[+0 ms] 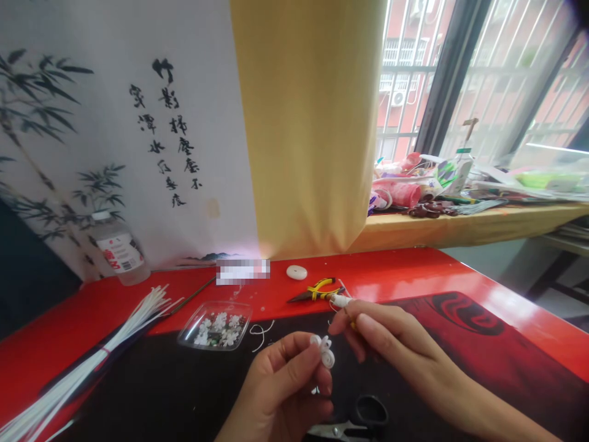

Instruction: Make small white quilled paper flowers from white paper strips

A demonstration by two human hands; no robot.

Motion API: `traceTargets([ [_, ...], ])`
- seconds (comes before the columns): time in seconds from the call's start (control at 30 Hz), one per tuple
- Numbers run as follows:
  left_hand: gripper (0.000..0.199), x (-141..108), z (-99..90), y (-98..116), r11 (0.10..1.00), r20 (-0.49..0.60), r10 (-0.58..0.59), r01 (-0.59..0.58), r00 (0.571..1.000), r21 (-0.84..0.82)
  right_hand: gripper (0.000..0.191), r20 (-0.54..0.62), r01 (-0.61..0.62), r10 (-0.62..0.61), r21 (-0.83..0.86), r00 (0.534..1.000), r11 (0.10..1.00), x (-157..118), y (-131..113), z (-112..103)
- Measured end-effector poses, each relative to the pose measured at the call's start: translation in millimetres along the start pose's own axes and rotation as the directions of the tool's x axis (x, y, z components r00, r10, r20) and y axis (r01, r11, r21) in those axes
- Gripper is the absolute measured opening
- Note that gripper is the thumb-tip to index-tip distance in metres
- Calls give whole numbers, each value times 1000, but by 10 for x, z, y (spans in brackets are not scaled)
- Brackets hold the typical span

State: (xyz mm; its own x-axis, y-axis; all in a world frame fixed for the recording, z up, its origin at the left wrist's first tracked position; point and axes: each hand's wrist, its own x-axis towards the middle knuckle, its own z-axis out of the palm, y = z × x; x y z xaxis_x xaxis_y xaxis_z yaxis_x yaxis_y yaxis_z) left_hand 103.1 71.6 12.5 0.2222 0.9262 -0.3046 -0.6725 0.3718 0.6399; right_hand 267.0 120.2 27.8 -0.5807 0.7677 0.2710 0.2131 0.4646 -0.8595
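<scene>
Between the thumb and fingers of my left hand [288,380] is a small white flower [327,356] made of coiled loops. My right hand [396,337] is just to the right of it, with thumb and fingers pinched together. A bit of something thin and yellowish shows at its fingertips, too small and covered to name. Behind those fingertips lies a small white spool [340,300], beside yellow-handled pliers [317,291]. Scissors [369,410] with black handles lie on the dark mat below my hands, partly hidden by my left hand.
A clear tray [184,337] holds several white flowers. Loose white cord [261,336] curls beside it. On the left lies a long bundle of white strips [99,359]. A bottle [120,248] and a white oval object [297,272] stand farther back. Clutter fills the windowsill [460,224].
</scene>
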Motion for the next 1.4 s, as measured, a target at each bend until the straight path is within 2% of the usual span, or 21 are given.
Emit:
traceTargets([
  [0.17, 12, -4, -28, 47, 999, 11, 15, -15, 1000, 47, 21, 133, -7, 14, -55, 991, 998, 0, -41, -17],
  [0.3, 16, -23, -20, 95, 995, 61, 13, -19, 998, 99, 25, 171, -34, 53, -114, 984, 993, -15, -57, -20],
  [0.4, 19, -39, 0, 106, 993, 111, -30, 17, 993, 119, 25, 159, 20, 4, -146, 987, 989, -24, -89, -19],
  [0.57, 25, -29, -14, 49, 990, 161, -48, 26, 986, 135, 24, 221, 53, -34, -80, 975, 995, -21, -155, -14],
  [0.87, 22, 1, -48, -20, 991, 129, -52, 35, 990, 127, 26, 249, 3, 10, -51, 968, 999, -15, -202, -27],
  [1.07, 24, -12, -16, 0, 990, 116, -75, 60, 990, 128, 27, 215, 5, 7, -55, 977, 998, -6, -184, -35],
  [1.23, 21, -47, 12, 49, 978, 91, -152, 137, 984, 159, 25, 233, -41, 48, -34, 971, 999, 6, -175, -29],
  [1.4, 22, -47, 8, 49, 980, 87, -141, 127, 986, 152, 28, 277, -148, 125, 64, 953, 987, -6, -109, -9],
])
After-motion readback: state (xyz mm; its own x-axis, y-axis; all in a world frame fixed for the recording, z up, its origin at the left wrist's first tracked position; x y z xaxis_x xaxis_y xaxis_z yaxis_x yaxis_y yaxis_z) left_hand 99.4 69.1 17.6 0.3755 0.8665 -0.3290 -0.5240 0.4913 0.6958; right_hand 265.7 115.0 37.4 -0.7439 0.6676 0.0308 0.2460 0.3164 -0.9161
